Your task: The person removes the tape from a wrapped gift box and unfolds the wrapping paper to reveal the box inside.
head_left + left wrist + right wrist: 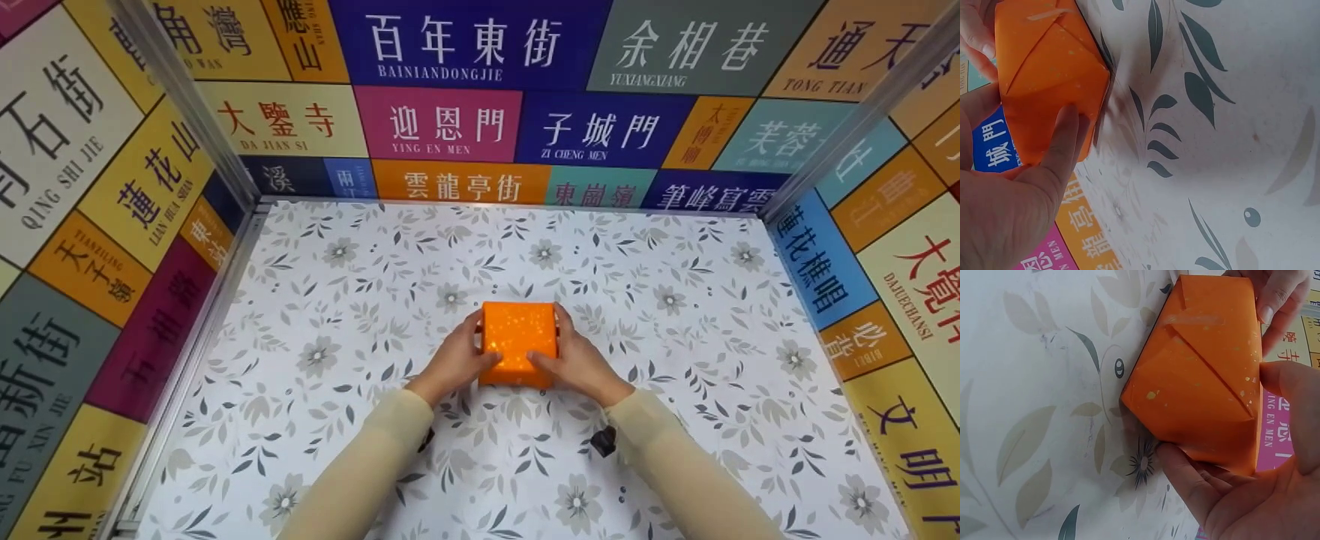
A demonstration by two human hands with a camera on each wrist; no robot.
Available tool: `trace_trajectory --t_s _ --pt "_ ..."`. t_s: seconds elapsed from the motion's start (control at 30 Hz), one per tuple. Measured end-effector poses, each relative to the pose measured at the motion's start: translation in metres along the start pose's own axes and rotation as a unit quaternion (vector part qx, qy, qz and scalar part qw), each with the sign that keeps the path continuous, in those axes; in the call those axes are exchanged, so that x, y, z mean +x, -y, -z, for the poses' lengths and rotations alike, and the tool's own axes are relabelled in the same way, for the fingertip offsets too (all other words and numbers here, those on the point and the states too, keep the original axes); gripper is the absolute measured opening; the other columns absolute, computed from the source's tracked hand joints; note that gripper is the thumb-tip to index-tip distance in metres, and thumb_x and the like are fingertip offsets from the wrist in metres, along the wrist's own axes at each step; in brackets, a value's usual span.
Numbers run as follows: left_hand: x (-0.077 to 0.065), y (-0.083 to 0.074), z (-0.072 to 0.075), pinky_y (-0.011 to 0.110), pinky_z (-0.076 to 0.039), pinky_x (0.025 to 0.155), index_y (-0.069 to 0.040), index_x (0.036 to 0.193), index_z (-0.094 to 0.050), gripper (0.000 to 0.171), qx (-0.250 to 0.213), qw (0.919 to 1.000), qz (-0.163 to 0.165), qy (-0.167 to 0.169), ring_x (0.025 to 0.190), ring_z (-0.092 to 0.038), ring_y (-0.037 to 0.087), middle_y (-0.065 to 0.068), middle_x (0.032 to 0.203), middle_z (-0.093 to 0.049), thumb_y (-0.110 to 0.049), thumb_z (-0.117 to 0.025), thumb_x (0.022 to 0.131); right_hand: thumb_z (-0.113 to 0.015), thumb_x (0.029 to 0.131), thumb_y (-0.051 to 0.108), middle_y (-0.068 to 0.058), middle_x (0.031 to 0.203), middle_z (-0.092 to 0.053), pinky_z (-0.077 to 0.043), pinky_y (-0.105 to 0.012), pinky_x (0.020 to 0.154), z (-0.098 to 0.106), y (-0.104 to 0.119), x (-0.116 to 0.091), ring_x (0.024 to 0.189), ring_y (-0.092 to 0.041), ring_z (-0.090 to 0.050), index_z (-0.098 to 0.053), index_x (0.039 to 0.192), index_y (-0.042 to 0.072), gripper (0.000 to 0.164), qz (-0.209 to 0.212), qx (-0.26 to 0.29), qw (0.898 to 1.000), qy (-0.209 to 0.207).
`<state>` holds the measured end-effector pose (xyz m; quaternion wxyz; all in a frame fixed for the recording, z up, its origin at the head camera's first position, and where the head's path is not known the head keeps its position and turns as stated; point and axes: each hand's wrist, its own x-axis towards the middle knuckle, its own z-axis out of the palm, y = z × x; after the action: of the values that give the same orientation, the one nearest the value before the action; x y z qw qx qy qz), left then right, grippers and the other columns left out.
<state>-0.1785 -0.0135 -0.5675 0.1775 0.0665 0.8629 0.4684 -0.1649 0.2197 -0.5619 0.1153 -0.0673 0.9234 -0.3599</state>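
Currently: wrapped orange box in a two-hand grip, mid-table

Left hand [452,361] grips the box's left side, thumb on top, fingers along the folded end; right hand [589,364] mirrors it on the right, thumb up top, fingers round that end toward the lower edge. Orange box [517,336] is between them, near the middle of the table [405,247]; can't tell whether its underside touches the cover or is just above it. Both ends show folded flaps; what looks like a clear tape strip [1196,319] crosses the crease on the right end; gold flecks on the paper.

Step in hand, my read: steadying or positioning the box; wrapping looks finished from the ends I can see. Next move calls for equal load on both sides, box kept level; if setting down, ease fingers out from the lower edge before letting go; hard squeezing could crease the flaps or lift the tape.

Further out: pale sleeves [367,450]; small dark object [604,441] by the right wrist; floral-patterned table cover; sign panels [442,124] on the walls round it.
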Motion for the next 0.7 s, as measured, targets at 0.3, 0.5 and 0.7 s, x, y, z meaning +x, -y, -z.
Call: trace_trajectory --t_s 0.3,0.5,0.7 --pt "-0.003 0.0 0.003 0.031 -0.051 0.091 -0.026 0.161 -0.014 0.096 -0.005 0.9999 -0.011 -0.011 0.107 -0.061 0.018 0.008 0.148 -0.043 -0.018 -0.076 0.089 -0.082 0.082 0.035 -0.022 0.143 -0.048 -0.046 -0.043 0.1 0.002 0.004 0.0 0.115 -0.029 -0.06 -0.002 0.161 0.017 0.113 0.013 0.034 0.999 -0.024" --pt "-0.004 -0.003 0.009 0.032 -0.052 0.089 -0.027 0.161 -0.016 0.093 -0.016 0.999 -0.035 -0.022 0.11 -0.059 0.02 0.009 0.143 -0.043 -0.017 -0.075 0.089 -0.083 0.081 0.031 -0.02 0.14 -0.049 -0.052 -0.044 0.091 0.005 0.006 -0.002 0.108 -0.031 -0.064 -0.011 0.159 0.021 0.106 0.036 0.039 0.997 -0.048" --pt "-0.006 -0.006 0.015 0.032 -0.052 0.09 -0.023 0.16 -0.019 0.084 -0.038 0.9963 -0.07 -0.033 0.112 -0.059 0.022 0.011 0.137 -0.043 -0.022 -0.07 0.094 -0.08 0.085 0.021 -0.018 0.13 -0.054 -0.055 -0.049 0.085 0.007 0.008 -0.006 0.1 -0.031 -0.067 -0.025 0.151 0.022 0.086 0.078 0.056 0.992 -0.083"
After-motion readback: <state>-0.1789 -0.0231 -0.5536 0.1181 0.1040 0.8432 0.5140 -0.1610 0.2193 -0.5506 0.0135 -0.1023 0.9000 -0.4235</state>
